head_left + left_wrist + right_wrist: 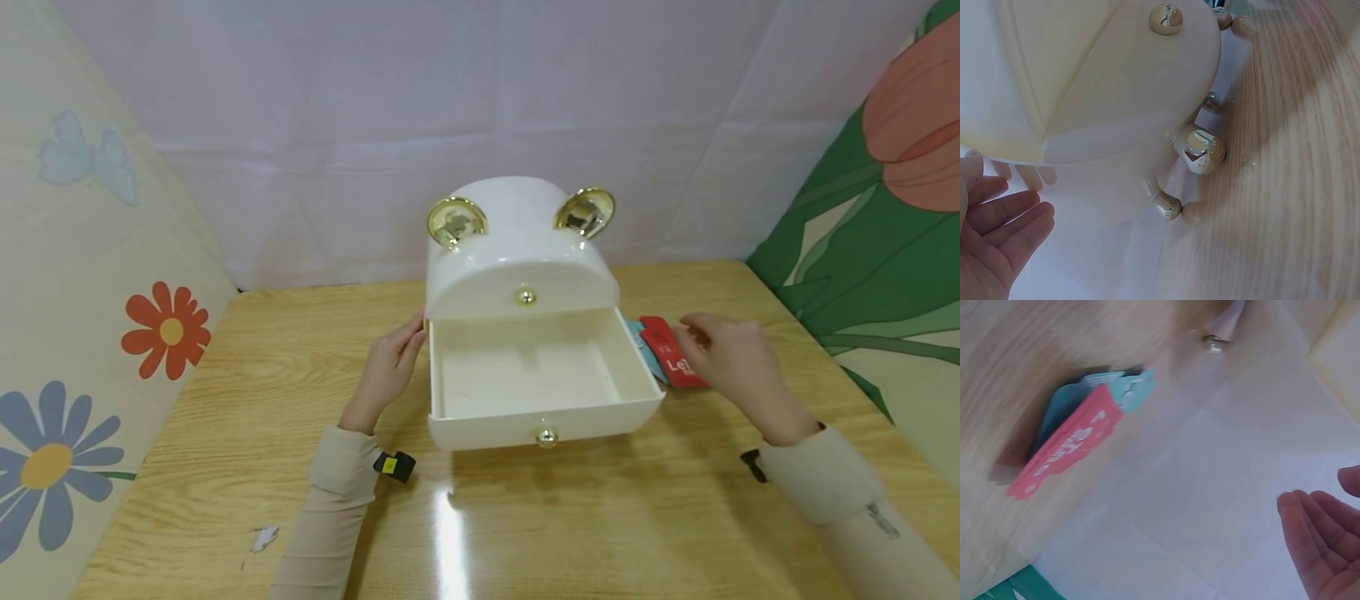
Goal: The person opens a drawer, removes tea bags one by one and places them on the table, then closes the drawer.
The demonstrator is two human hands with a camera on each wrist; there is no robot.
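A glossy white storage box (517, 250) with gold round ears stands mid-table in the head view, its lower drawer (487, 433) pulled out toward me. My left hand (390, 358) is at the box's left side; in the left wrist view that hand (1004, 231) has extended fingers close along the white wall. To the right of the box lie a red packet (670, 357) with white lettering and a teal packet (649, 354). Over the red packet's right edge in the head view is my right hand (738, 362), fingers loosely bent, holding nothing. The right wrist view shows it apart from both packets.
Gold knobs sit on the upper front (527, 297) and on the drawer; short gold feet (1200, 150) support the box. A small white scrap (264, 538) lies on the wooden table (300, 358) at the left. Flower-printed panels flank the table, and a white cloth (337, 167) hangs behind.
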